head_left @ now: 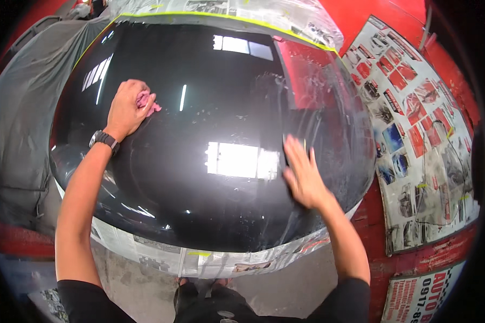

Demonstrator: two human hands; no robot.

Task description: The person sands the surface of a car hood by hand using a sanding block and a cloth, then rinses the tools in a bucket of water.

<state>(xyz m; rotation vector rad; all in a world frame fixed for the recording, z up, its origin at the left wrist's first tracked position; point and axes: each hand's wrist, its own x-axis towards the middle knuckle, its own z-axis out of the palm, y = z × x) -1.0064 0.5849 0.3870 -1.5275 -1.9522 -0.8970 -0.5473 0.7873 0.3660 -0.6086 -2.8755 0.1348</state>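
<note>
A glossy black car hood (199, 129) fills the middle of the view, with bright window reflections and whitish smears on its right part. On its left side my left hand (128, 107), with a dark watch on the wrist, is closed around a crumpled pink cloth (147, 101) that meets the surface. My right hand (303, 172) lies on the right part of the hood, fingers stretched out and slightly blurred. I see nothing held in it.
Newspaper and clear plastic (242, 6) edge the hood, fixed at the far side with yellow-green tape (221, 18). A grey cover (24, 113) drapes something on the left. A picture-covered board (415, 140) leans against the red wall (372, 16). Concrete floor (129, 280) shows below.
</note>
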